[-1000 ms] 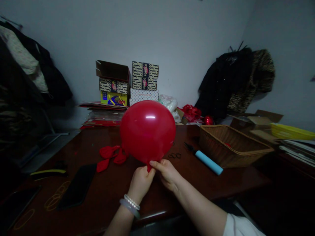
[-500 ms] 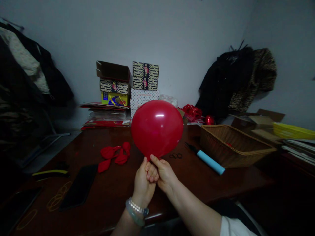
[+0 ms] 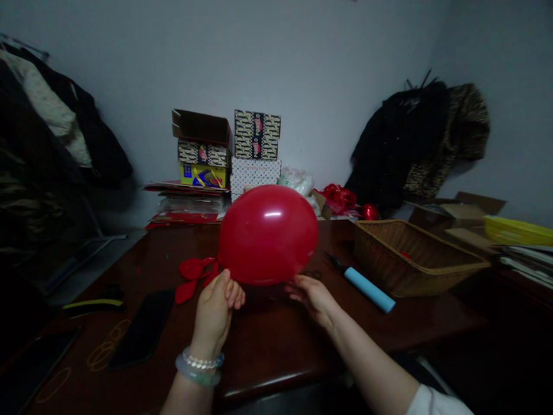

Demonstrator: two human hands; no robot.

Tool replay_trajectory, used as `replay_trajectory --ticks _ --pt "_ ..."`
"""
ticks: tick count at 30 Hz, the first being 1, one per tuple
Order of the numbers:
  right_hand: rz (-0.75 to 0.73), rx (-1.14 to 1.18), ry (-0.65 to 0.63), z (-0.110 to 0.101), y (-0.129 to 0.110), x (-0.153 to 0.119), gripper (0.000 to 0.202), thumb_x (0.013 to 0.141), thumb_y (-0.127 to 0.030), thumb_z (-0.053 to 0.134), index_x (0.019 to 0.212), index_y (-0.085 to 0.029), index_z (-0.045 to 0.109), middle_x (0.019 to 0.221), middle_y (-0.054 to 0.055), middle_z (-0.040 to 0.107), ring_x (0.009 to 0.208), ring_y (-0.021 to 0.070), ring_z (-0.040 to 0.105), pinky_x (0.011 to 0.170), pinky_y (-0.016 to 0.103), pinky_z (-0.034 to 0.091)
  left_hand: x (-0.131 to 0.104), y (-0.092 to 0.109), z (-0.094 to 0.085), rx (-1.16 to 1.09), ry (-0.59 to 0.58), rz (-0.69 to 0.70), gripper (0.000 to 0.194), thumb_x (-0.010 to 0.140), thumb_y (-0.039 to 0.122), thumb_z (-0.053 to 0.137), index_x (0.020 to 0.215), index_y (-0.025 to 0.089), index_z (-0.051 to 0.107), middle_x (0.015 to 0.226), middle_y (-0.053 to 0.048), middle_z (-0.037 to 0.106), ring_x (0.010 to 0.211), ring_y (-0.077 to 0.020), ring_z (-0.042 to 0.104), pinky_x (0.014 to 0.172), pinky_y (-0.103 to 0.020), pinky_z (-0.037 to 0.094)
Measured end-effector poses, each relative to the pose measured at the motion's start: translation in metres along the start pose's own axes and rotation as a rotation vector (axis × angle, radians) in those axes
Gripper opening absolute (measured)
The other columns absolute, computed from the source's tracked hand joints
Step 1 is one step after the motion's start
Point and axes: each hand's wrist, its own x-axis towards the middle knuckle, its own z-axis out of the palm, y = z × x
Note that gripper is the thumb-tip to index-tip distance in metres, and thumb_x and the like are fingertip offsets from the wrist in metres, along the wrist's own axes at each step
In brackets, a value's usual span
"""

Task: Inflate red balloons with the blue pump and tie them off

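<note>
A blown-up red balloon fills the middle of the view above the table. At its lower left, my left hand is closed in a pinch, with thumb and curled fingers against the balloon; its neck is hidden there. Under the balloon's lower right edge is my right hand, fingers loosely stretched out and apart, the tips at or very near the rubber. Several uninflated red balloons lie just left of my left hand, partly covered by the big one. To the right of my right hand lies a light-blue hand pump with a black nozzle.
A wicker basket stands at the table's right. On the left lie a dark phone, rubber bands and a black-and-yellow item. Stacked boxes and red ribbon stand at the back by the wall.
My hands have parted: the left moved left, the right moved right and loosened its fingers. The balloon has dropped slightly, shifted left and tilted onto its side.
</note>
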Motion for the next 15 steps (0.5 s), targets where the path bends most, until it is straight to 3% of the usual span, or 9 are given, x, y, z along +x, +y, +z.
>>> replay_trajectory --ticks 3,5,9,12,15 --pt "-0.125 -0.035 0.153 -0.027 -0.017 0.012 0.041 0.07 -0.056 0.064 0.086 -0.019 0.068 0.097 0.012 0.071 0.085 0.0246 0.067 0.068 0.036 0.051 0.002 0.011 -0.014 0.304 -0.03 0.08 0.046 0.09 0.043 0.042 0.051 0.021 0.033 0.043 0.005 0.033 0.041 -0.0112 0.038 0.049 -0.027 0.037" --pt "-0.241 -0.078 0.225 -0.034 -0.036 0.01 0.047 0.076 -0.06 0.058 0.099 -0.02 0.066 0.116 0.011 0.065 0.103 0.0259 0.062 0.081 0.039 0.049 0.001 0.021 -0.021 0.663 -0.046 0.161 0.044 0.09 0.044 0.041 0.053 0.021 0.039 0.046 0.003 0.041 0.045 -0.012 0.042 0.049 -0.026 0.034" --pt "-0.51 -0.243 0.197 -0.021 -0.083 -0.016 0.049 0.071 -0.046 0.073 0.113 -0.025 0.062 0.14 0.005 0.048 0.13 0.0255 0.04 0.106 0.041 0.031 -0.005 0.043 -0.024 1.315 -0.096 0.413 0.038 0.089 0.042 0.044 0.059 0.02 0.048 0.057 0.001 0.053 0.055 -0.0143 0.047 0.057 -0.028 0.033" --pt "-0.889 -0.679 0.08 -0.004 -0.106 -0.038 0.05 0.078 -0.044 0.067 0.124 -0.029 0.055 0.146 0.005 0.039 0.134 0.0265 0.034 0.11 0.048 0.025 -0.012 0.056 -0.019 1.498 -0.168 0.616 0.034 0.091 0.036 0.043 0.062 0.02 0.053 0.062 -0.001 0.058 0.062 -0.0164 0.051 0.073 -0.033 0.035" --pt "-0.976 -0.758 0.077 0.001 -0.113 -0.038 0.064 0.076 -0.047 0.069 0.134 -0.032 0.045 0.151 0.004 0.029 0.138 0.0268 0.027 0.111 0.049 0.022 -0.02 0.064 -0.016 1.525 -0.17 0.733 0.035 0.091 0.032 0.043 0.06 0.019 0.053 0.059 0.0 0.057 0.06 -0.016 0.051 0.082 -0.036 0.033"
